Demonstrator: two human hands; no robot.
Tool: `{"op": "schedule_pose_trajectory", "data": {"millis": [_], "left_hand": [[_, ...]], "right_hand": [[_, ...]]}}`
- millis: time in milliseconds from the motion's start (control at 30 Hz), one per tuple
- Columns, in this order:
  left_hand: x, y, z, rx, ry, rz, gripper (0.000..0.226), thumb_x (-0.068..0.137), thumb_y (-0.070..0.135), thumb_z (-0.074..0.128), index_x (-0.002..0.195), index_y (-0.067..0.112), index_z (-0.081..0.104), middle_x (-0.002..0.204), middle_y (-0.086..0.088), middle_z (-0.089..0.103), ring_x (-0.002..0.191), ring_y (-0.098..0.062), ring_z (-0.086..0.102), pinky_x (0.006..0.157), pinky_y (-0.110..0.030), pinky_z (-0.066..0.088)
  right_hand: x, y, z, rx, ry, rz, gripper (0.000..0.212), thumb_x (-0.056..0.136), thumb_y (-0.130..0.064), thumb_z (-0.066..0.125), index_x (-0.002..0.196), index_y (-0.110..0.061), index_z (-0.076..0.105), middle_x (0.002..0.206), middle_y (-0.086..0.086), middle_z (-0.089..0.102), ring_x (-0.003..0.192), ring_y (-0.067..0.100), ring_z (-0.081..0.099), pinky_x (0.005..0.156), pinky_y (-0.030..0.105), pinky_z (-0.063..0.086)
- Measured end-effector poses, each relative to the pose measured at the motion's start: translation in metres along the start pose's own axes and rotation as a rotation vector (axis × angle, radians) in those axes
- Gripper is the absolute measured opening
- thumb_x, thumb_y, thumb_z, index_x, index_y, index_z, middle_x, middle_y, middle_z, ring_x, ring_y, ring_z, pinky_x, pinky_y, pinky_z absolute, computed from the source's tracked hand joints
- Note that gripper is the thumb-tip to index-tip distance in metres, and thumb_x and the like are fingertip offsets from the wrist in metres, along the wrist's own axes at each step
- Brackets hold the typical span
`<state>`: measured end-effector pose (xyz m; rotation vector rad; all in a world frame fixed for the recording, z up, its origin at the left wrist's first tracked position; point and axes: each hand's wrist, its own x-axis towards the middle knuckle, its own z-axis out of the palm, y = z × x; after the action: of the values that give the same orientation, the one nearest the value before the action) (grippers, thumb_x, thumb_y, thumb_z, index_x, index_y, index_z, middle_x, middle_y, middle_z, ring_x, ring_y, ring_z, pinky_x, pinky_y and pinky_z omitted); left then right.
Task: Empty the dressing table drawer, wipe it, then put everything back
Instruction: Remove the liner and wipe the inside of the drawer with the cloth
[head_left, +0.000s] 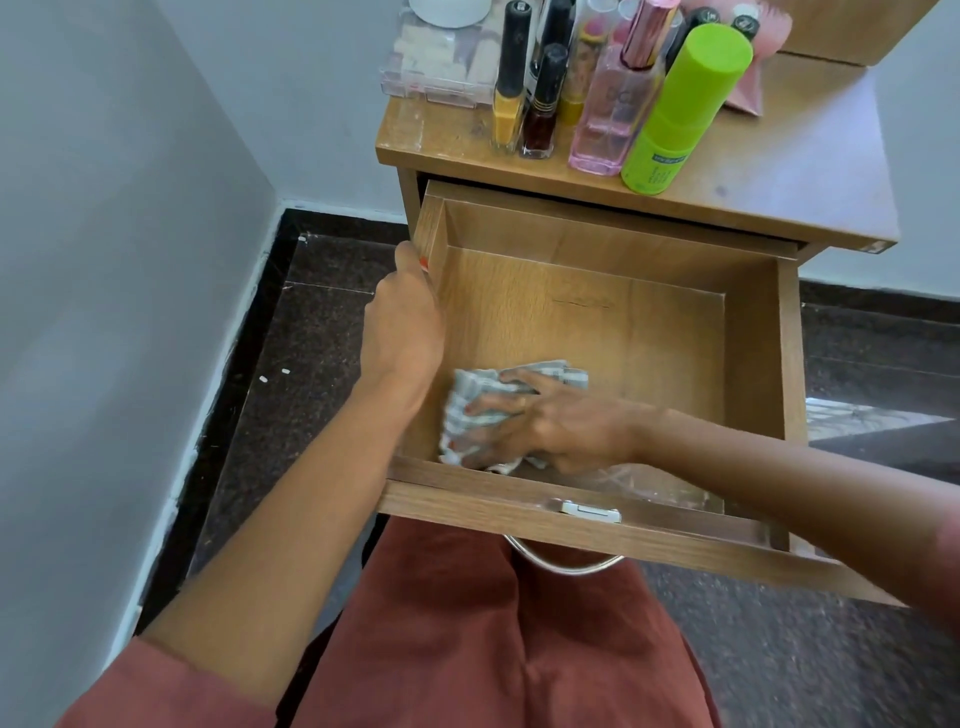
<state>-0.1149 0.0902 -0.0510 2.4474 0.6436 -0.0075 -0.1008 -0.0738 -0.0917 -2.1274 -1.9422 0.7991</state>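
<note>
On the left wall of the open drawer (623, 332), the left hand (402, 322) curls round the rim; in the near-left corner, the cloth (462, 395) lies under flat, spread fingers of the right hand (550, 423), bare floor stretching rightward.

A pale grey wall (130, 260) fills the side from 8 to 11 o'clock. A white skirting (226, 358) runs along its foot, meeting a dark speckled stone floor (322, 312). Two small white specks (284, 371) lie on the floor at 9 o'clock. Rust-red trousers (493, 649) fill 6 o'clock. A matching sleeve (171, 696) shows at 7 o'clock. A wooden box (852, 26) stands at 1 o'clock.
</note>
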Motion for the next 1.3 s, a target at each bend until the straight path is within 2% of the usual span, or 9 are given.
{"op": "schedule_pose_trajectory", "data": {"millis": [133,333,533,600,667,833,1100,1167,1300], "left_hand": [[0.002,0.001,0.000,-0.003,0.005,0.006,0.027,0.099,0.009,0.021,0.120,0.005,0.039,0.105,-0.021,0.059,0.083,-0.028,0.052,0.068,-0.036,0.036],[0.002,0.000,0.001,-0.008,0.010,0.001,0.029,0.100,0.009,0.021,0.122,0.006,0.039,0.104,-0.021,0.059,0.079,-0.025,0.048,0.068,-0.034,0.035],[0.002,-0.001,0.001,-0.021,0.007,-0.011,0.030,0.099,0.007,0.021,0.121,0.006,0.040,0.101,-0.017,0.058,0.078,-0.024,0.047,0.068,-0.034,0.036],[0.002,0.000,0.001,-0.027,0.002,-0.013,0.030,0.099,0.008,0.021,0.122,0.007,0.040,0.103,-0.018,0.059,0.079,-0.024,0.049,0.068,-0.034,0.037],[0.002,0.000,0.000,-0.036,-0.002,-0.013,0.030,0.100,0.009,0.021,0.122,0.007,0.040,0.104,-0.018,0.059,0.081,-0.026,0.053,0.068,-0.034,0.038],[-0.001,0.001,0.000,-0.041,-0.003,-0.018,0.031,0.099,0.008,0.020,0.122,0.007,0.040,0.101,-0.015,0.056,0.080,-0.022,0.048,0.069,-0.034,0.037],[0.000,0.001,-0.001,-0.026,0.006,-0.004,0.030,0.099,0.007,0.019,0.117,0.007,0.042,0.088,-0.009,0.050,0.077,-0.023,0.049,0.066,-0.034,0.036],[-0.001,0.002,-0.001,-0.027,0.006,-0.002,0.030,0.098,0.007,0.018,0.117,0.006,0.042,0.088,-0.009,0.049,0.077,-0.023,0.048,0.066,-0.034,0.036],[-0.001,0.001,-0.001,-0.021,0.010,-0.010,0.030,0.099,0.006,0.019,0.118,0.006,0.041,0.088,-0.009,0.048,0.077,-0.023,0.047,0.066,-0.033,0.035]], "right_hand": [[0.046,-0.003,-0.006,-0.155,0.098,-0.094,0.043,0.073,-0.002,0.051,0.110,-0.018,0.066,0.124,0.004,0.061,0.124,0.032,0.047,0.092,0.055,0.035],[0.039,-0.005,0.000,-0.071,0.100,0.007,0.047,0.077,-0.005,0.047,0.118,-0.022,0.062,0.133,-0.001,0.053,0.133,0.024,0.032,0.102,0.050,0.023],[-0.024,0.004,0.018,-0.105,0.159,0.057,0.044,0.073,-0.017,0.041,0.107,-0.031,0.066,0.127,-0.007,0.057,0.124,0.013,0.030,0.096,0.041,0.029],[-0.053,0.004,0.022,-0.077,0.160,0.099,0.045,0.071,-0.013,0.051,0.110,-0.033,0.063,0.126,-0.009,0.057,0.123,0.013,0.031,0.096,0.041,0.028],[-0.078,0.001,0.018,-0.027,0.103,0.173,0.052,0.068,-0.008,0.056,0.112,-0.035,0.062,0.126,-0.009,0.055,0.123,0.013,0.030,0.098,0.042,0.029],[-0.109,-0.006,-0.003,0.079,-0.335,0.413,0.064,0.080,0.002,0.045,0.127,-0.041,0.048,0.138,-0.019,0.029,0.133,0.008,0.014,0.105,0.025,0.017],[-0.104,0.002,0.008,0.092,-0.075,0.292,0.055,0.059,0.001,0.046,0.102,-0.027,0.065,0.117,-0.007,0.055,0.112,0.022,0.048,0.080,0.032,0.033],[-0.094,0.002,0.011,0.090,0.004,0.254,0.053,0.064,0.005,0.057,0.105,-0.027,0.065,0.116,-0.004,0.058,0.112,0.024,0.051,0.084,0.039,0.042],[-0.044,0.001,-0.001,0.122,0.024,0.217,0.045,0.073,0.003,0.060,0.110,-0.024,0.065,0.121,-0.004,0.055,0.122,0.020,0.041,0.103,0.040,0.029]]}}
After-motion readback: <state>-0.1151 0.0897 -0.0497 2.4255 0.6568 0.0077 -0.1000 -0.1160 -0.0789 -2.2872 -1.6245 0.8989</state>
